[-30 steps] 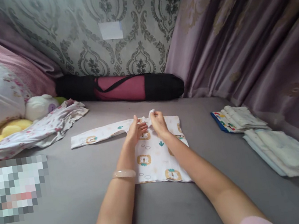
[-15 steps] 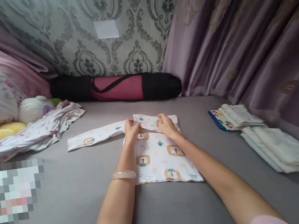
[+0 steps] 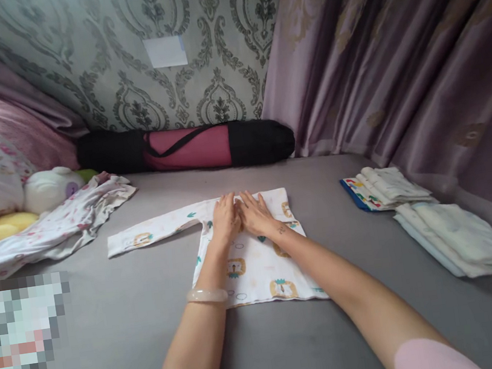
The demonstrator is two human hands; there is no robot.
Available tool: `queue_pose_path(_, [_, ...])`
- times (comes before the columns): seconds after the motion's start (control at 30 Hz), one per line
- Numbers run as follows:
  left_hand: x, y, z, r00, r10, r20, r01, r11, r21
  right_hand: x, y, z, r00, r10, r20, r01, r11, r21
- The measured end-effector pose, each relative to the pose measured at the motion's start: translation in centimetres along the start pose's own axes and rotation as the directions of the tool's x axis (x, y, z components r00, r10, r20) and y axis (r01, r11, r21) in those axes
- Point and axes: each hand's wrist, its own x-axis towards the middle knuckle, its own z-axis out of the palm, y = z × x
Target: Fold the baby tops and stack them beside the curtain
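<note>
A white, lion-printed, long-sleeved fabric shirt [image 3: 256, 277] lies on the smooth grey sheet [image 3: 123, 324], one sleeve stretched leftward. The left hand [image 3: 226, 218] and right hand [image 3: 254, 215] press on its upper part, side by side — palms down, fingers extended, gripping nothing. Beyond lies a long black-and-maroon cylindrical bag [image 3: 190, 148].

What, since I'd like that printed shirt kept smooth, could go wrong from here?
The left hand and right hand lie close together on the printed shirt, so sliding them might ruck the cloth beneath. The outstretched sleeve lies loose on the left and could twist if the shirt shifts. The bangle on the left forearm sits by the shirt's lower part and might brush it out of line.
</note>
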Motion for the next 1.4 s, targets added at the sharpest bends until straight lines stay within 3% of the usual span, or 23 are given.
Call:
queue_pose_path(0.13, [-0.3,-0.5,1.3,0.989,-0.034,0.144,0.031,0.999,0.025,0.0,-0.1,0.7,0.999,-0.006,0.042,0.006,1.000,-0.005])
queue_pose_path(0.4, [-0.7,-0.2,1.3,0.981,-0.096,0.167,0.074,0.989,0.130,-0.1,0.3,1.4,0.988,0.155,0.012,-0.155,0.987,0.031])
queue_pose_path(0.87, [-1.0,-0.3,0.5,0.970,-0.156,0.188,0.106,0.962,0.252,-2.0,3.8,0.5,0.900,0.435,-0.032,-0.436,0.900,-0.010])
queue_pose_path(1.4, [-1.1,-0.2,0.0,0.952,-0.224,0.208,0.156,0.941,0.299,-3.5,6.2,-1.2,0.808,0.589,0.008,-0.586,0.805,-0.092])
